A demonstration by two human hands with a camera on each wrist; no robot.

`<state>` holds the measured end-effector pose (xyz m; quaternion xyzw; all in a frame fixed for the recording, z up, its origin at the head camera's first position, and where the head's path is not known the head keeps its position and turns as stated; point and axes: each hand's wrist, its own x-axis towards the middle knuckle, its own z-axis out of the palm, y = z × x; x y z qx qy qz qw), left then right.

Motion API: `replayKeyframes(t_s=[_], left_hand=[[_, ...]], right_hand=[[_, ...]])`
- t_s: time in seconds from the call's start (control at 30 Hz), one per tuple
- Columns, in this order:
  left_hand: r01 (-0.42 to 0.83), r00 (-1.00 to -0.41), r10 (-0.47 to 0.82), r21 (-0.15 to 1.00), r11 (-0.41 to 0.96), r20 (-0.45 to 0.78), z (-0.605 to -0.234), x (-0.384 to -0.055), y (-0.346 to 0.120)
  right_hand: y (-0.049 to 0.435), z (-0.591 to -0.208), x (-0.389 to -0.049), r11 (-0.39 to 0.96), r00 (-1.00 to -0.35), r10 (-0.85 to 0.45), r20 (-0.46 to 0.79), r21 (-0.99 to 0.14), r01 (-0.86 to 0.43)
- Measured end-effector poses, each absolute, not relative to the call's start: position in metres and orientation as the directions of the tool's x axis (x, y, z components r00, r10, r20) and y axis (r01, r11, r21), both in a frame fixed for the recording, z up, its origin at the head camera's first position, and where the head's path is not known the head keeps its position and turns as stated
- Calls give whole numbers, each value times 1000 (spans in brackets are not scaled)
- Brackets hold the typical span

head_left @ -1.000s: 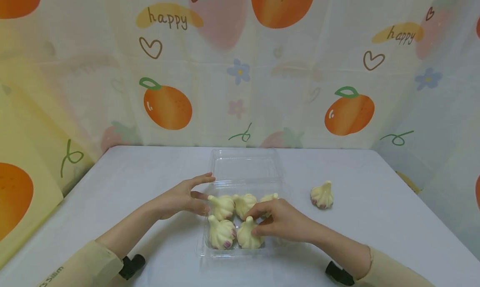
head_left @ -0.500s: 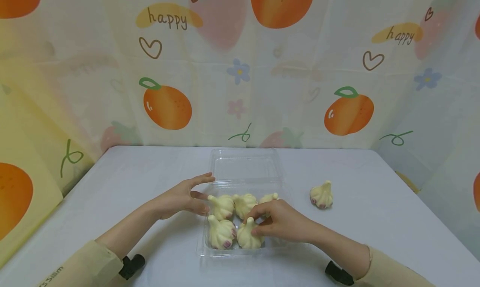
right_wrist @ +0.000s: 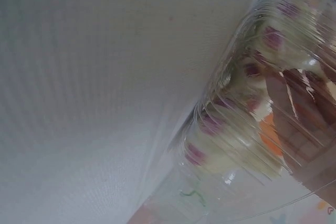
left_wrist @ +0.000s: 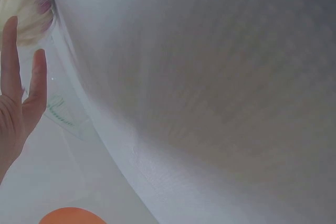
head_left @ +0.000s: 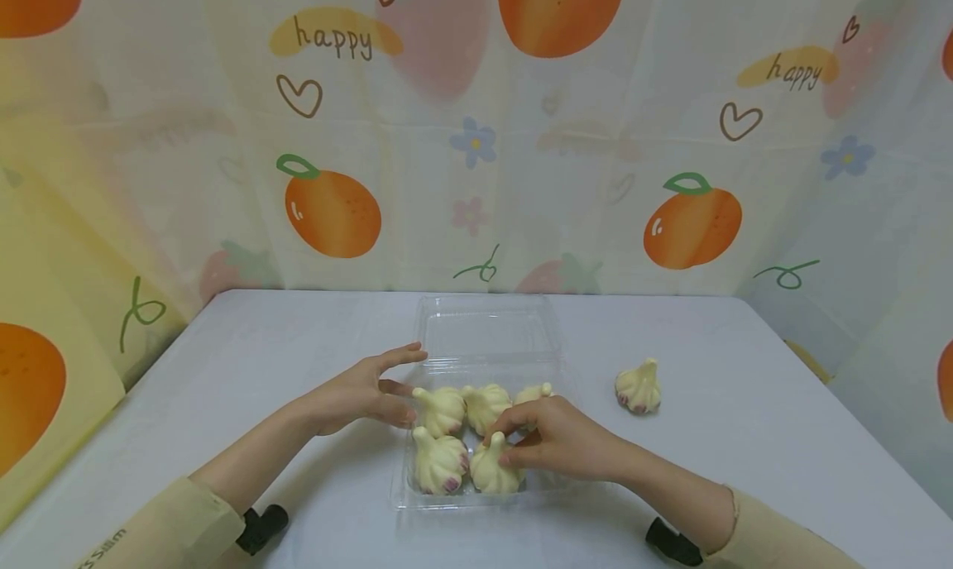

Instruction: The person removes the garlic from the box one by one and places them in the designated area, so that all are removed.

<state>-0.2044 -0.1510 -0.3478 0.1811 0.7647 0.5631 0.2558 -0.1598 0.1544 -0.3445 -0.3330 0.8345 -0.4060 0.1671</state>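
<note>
A clear plastic box [head_left: 405, 499] holds several pale garlic bulbs with purple-tinged bases. My right hand [head_left: 562, 438] reaches in from the right and pinches the front middle garlic bulb [head_left: 491, 475] between thumb and fingers. To its left sits another garlic bulb [head_left: 438, 463]; behind are a rear left bulb [head_left: 444, 412], a rear middle bulb [head_left: 486, 407] and a rear right bulb [head_left: 532, 395], partly hidden by my right hand. At the box's left side, my left hand [head_left: 363, 397] has its fingers spread. The right wrist view sees my right hand [right_wrist: 302, 116] through the box wall.
Tipped back behind the box lies its clear lid [head_left: 487, 331]. One loose garlic bulb [head_left: 639, 387] sits on the white table [head_left: 313, 325] to the right. A fruit-printed curtain [head_left: 417, 180] hangs behind the table's far edge.
Both hands keep their places. The stem tip of the garlic bulb between my right fingers has dipped very slightly.
</note>
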Motion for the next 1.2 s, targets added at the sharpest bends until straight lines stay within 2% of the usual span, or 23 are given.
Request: replayKeyframes(t_s=[0.63, 0.93, 1.2], left_hand=[[-8, -804, 565, 953, 302, -186, -348, -204, -151], [-14, -800, 571, 956, 292, -186, -349, -204, -151], [-21, -807, 557, 951, 308, -198, -349, -203, -150]], right_hand=[[158, -341, -160, 421, -710, -703, 47, -777, -468], [165, -333, -163, 407, -734, -677, 57, -801, -438], [177, -320, -167, 430, -781, -621, 73, -801, -416]])
